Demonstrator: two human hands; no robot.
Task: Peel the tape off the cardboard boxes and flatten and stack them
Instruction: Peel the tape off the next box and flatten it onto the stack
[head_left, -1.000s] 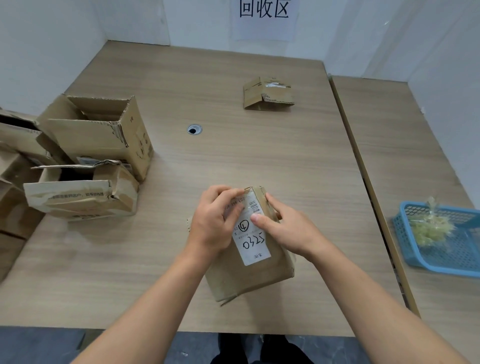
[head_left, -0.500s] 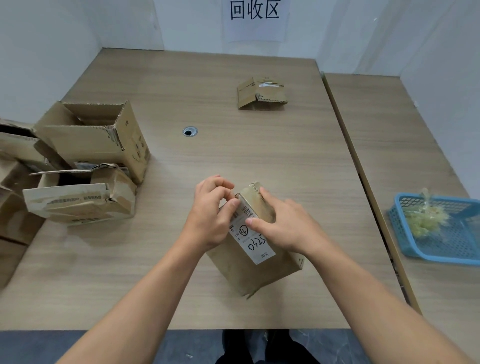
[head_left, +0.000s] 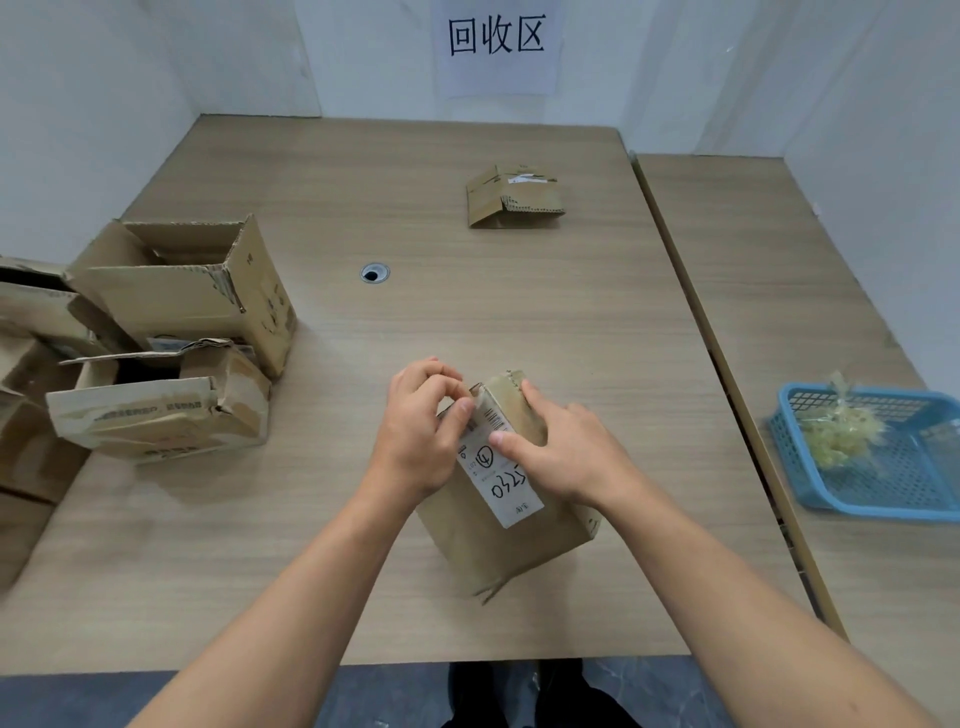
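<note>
Small cardboard box (head_left: 498, 535): on the desk (head_left: 519, 291), near the middle of the front edge, turned askew to that edge. White label (head_left: 501, 467) with handwritten figures stuck along its upper face.

Left hand (head_left: 421, 431): fingers curled, thumb and fingertips pinching at the far top corner of the small cardboard box, by the label's end.

Right hand (head_left: 566, 452): gripping the same box from its right side, thumb (head_left: 511, 441) pressed on the label, fingers round the far edge.

Two open boxes at the left edge: crushed one (head_left: 156, 410) nearer, taller one (head_left: 182, 291) just behind, touching. More cardboard (head_left: 31, 312) beyond the left edge, partly out of view.

Blue basket (head_left: 883, 493): on the adjoining desk (head_left: 779, 260) to the right, holding a crumpled clear wad (head_left: 839, 426).

Cable hole (head_left: 374, 273): mid-desk.

Flattened box (head_left: 511, 200): towards the far edge, well apart from the rest.

Paper sign (head_left: 497, 41): on the wall behind the far edge.
</note>
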